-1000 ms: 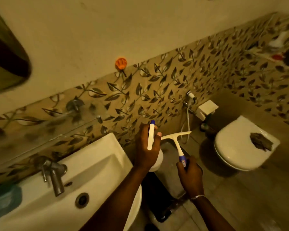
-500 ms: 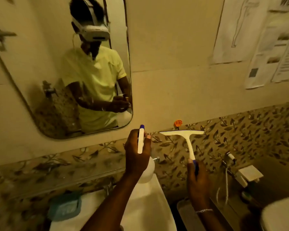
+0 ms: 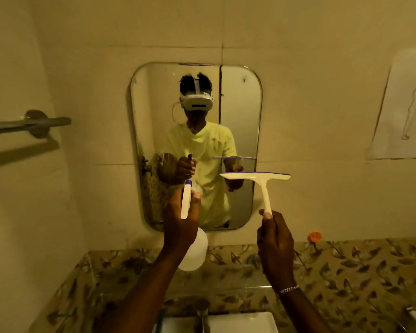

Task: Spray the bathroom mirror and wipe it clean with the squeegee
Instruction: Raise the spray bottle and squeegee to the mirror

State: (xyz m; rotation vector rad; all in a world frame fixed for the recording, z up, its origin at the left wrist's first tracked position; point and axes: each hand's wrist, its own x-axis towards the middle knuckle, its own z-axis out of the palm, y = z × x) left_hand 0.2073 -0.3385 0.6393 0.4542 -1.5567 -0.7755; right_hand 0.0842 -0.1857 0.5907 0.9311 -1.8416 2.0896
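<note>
We face the mirror point(image 3: 195, 145) on the wall, our left hand point(image 3: 180, 227) wrapped around the spray bottle point(image 3: 192, 248) with its nozzle aimed at the glass, our right hand point(image 3: 275, 241) gripping the squeegee point(image 3: 262, 186) handle, blade up, ready for wiping

Dim yellowish light, plain cream wall point(image 3: 322, 68), grey towel rail point(image 3: 29, 123) far left of the gripping hands, pinned line drawing point(image 3: 404, 116) (a figure sketch) upper right, leaf-patterned tile band point(image 3: 358, 272) below, white basin rim point(image 3: 238, 323) beneath.
</note>
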